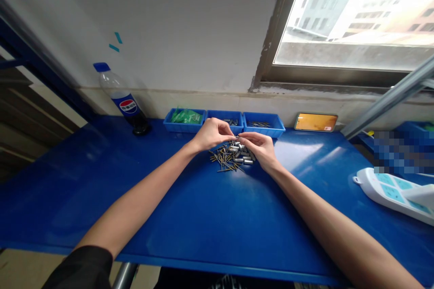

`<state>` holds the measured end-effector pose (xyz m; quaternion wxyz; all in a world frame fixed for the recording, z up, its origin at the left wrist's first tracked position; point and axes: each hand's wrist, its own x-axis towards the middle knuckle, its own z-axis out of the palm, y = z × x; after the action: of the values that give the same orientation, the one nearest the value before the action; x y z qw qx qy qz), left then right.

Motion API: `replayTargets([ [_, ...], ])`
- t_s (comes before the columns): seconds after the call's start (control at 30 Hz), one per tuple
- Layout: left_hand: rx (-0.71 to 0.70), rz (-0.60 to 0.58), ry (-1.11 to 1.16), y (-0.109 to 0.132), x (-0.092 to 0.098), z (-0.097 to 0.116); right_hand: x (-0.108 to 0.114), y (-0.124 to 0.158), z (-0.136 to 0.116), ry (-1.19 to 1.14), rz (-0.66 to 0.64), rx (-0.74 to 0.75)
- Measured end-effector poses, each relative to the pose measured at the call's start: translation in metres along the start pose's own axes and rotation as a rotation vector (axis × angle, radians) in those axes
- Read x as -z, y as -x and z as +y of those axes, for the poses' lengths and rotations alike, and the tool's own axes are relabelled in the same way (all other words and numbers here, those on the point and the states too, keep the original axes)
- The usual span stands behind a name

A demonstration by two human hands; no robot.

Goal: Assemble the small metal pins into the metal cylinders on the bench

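Note:
My left hand [214, 134] and my right hand [261, 148] meet over the middle of the blue table [203, 221], fingertips pinched together. A small part is held between them, too small and covered to name. Just below lies a pile of long, thin brass-coloured screws or pins [224, 159], with short silver metal cylinders [247, 161] at its right side. Behind my hands stand three blue bins: the left bin [181, 129] holds a green plastic bag [186, 116], the middle bin [224, 113] silver parts, and the right bin [271, 132] thin metal pieces.
A cola bottle [125, 104] stands at the back left by the wall. A phone [316, 122] leans on the wall at the back right. Further right are a slanted metal bar [383, 101] and a white power strip [389, 192] with something white on it.

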<state>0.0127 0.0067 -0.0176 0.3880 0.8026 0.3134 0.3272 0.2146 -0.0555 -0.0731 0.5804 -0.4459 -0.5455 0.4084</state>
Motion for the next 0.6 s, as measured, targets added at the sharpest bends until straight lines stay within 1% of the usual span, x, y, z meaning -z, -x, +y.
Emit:
replayTargets([
  [0.1,-0.010,-0.025,-0.084,0.000,0.000,-0.002,-0.001,0.000,-0.001,-0.007,0.007,-0.017],
  [0.17,-0.031,-0.036,-0.182,0.000,0.001,-0.003,-0.001,0.000,-0.002,0.010,0.038,0.000],
  [0.2,-0.047,-0.038,-0.249,0.000,0.002,-0.005,-0.001,0.000,-0.002,0.022,0.074,0.018],
  [0.27,-0.097,-0.062,-0.383,-0.001,0.002,-0.009,-0.001,-0.002,-0.001,0.044,0.188,0.067],
  [0.33,-0.174,-0.132,-0.471,-0.001,0.002,-0.015,0.000,-0.003,0.003,0.059,0.297,0.110],
  [0.37,-0.213,-0.176,-0.498,-0.001,0.001,-0.018,0.001,-0.004,0.005,0.067,0.329,0.125],
  [0.4,-0.242,-0.215,-0.523,-0.001,0.000,-0.020,0.003,-0.005,0.007,0.076,0.344,0.134],
  [0.47,-0.252,-0.257,-0.584,-0.001,-0.002,-0.023,0.004,-0.007,0.010,0.100,0.338,0.136],
  [0.6,-0.203,-0.265,-0.698,0.000,-0.004,-0.021,0.006,-0.007,0.012,0.121,0.302,0.119],
])
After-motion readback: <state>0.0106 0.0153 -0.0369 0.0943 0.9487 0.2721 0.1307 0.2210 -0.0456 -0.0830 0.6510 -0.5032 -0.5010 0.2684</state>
